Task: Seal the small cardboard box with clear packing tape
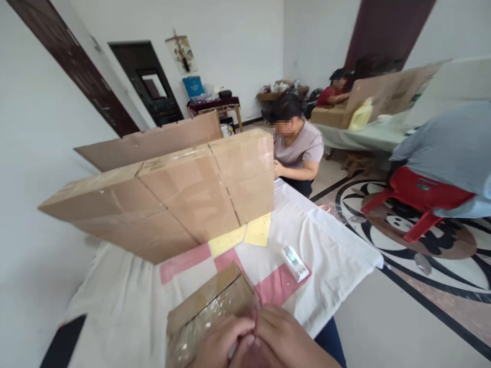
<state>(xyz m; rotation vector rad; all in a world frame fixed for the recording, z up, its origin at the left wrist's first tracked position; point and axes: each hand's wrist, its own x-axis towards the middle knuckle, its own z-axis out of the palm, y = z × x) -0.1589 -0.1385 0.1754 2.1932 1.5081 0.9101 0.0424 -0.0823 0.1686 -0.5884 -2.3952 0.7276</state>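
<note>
My left hand (pixel 222 341) and my right hand (pixel 286 337) meet at the bottom edge, fingers curled and pressed together over something small that I cannot make out. They rest against the near corner of a small cardboard box (pixel 209 306) with shiny tape on it. This box lies on a table covered with a white cloth (pixel 126 301) with pink and yellow patches. A small white device (pixel 294 262) lies on the cloth to the right of the box.
A row of taped cardboard cartons (pixel 172 197) stands across the table, with flat cardboard (pixel 153 140) behind it. A person in a pale shirt (pixel 297 148) sits at the far end. Another person sits on a red stool (pixel 416 197) at right. A dark phone (pixel 63 341) lies bottom left.
</note>
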